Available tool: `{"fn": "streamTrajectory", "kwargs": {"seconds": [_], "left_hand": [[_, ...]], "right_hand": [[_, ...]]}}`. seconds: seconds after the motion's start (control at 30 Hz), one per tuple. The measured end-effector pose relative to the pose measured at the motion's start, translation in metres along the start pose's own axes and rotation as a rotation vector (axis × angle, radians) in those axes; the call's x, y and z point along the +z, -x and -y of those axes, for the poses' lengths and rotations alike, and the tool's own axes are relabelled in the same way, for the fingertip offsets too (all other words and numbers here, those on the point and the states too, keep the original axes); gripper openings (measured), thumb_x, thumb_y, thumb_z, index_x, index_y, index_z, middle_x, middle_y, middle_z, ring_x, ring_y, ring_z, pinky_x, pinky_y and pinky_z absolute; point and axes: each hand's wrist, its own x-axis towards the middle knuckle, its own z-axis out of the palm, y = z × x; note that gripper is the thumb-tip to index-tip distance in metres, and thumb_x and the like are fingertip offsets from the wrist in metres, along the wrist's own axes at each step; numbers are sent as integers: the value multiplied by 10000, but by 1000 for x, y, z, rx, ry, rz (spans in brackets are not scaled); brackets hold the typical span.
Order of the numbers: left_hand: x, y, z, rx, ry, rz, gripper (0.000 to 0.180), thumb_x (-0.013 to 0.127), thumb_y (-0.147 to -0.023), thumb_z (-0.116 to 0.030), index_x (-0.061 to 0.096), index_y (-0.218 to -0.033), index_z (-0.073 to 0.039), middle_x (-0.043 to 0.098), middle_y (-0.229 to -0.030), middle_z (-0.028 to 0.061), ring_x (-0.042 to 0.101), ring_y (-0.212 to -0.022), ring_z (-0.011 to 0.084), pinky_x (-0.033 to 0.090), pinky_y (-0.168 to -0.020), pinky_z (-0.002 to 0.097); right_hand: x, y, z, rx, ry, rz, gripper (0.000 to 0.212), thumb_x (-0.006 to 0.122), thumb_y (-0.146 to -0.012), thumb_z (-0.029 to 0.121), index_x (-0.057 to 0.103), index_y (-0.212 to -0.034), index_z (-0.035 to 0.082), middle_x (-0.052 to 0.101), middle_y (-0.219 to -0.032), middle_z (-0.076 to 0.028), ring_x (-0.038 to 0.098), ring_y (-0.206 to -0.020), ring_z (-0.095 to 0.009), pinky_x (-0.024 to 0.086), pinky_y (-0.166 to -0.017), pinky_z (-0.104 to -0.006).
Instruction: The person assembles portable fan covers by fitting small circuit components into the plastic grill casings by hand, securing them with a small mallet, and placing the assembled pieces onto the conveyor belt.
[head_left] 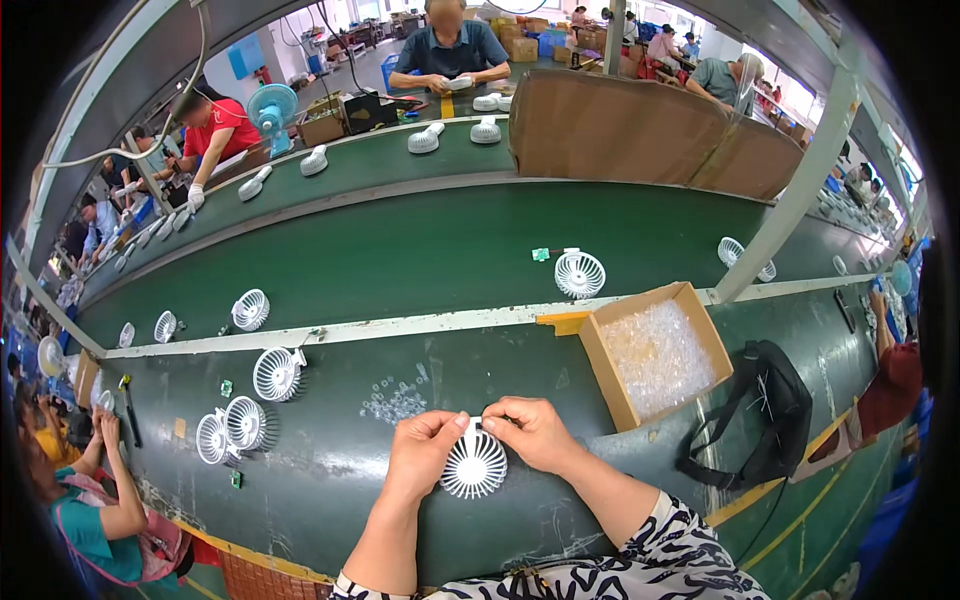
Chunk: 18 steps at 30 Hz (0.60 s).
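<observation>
A round white fan housing (475, 474) with radial slats rests on the green work surface in front of me, its short neck pointing away. My left hand (425, 452) is closed on the left side of that neck. On the other side, my right hand (535, 435) pinches at the end of the neck with thumb and forefinger; a small dark bit shows there, too small to name. The fingertips hide most of the neck. Just beyond my left hand lies a scatter of small clear plastic pieces (394, 402).
An open carton (612, 385) of clear pieces stands right, beside a black bag (765, 415). More fan housings (278, 374) and a green circuit board (227, 388) lie left. A conveyor belt (420, 240) runs beyond a pale rail. Co-workers sit around; a hammer (130, 408) lies far left.
</observation>
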Motion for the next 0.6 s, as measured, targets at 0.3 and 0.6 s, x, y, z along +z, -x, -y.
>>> {"fn": "streamTrajectory", "kwargs": {"seconds": [0.3,0.6], "left_hand": [[0,-1,-1,24,-51,-11,178,680,-952,-126,719,-928,46,705,-780,46,605,-639,70,494,-568,233],[2,-1,2,11,12,14,166,693,-943,-121,722,-929,42,710,-793,49,612,-641,72,497,-568,233]], "right_hand": [[3,1,3,-24,31,-34,121,653,-940,83,689,-967,-30,699,-853,-67,616,-756,-98,492,-659,-272],[2,0,2,-76,65,-40,115,651,-936,77,676,-962,-32,684,-850,-70,604,-749,-92,483,-647,-265]]}}
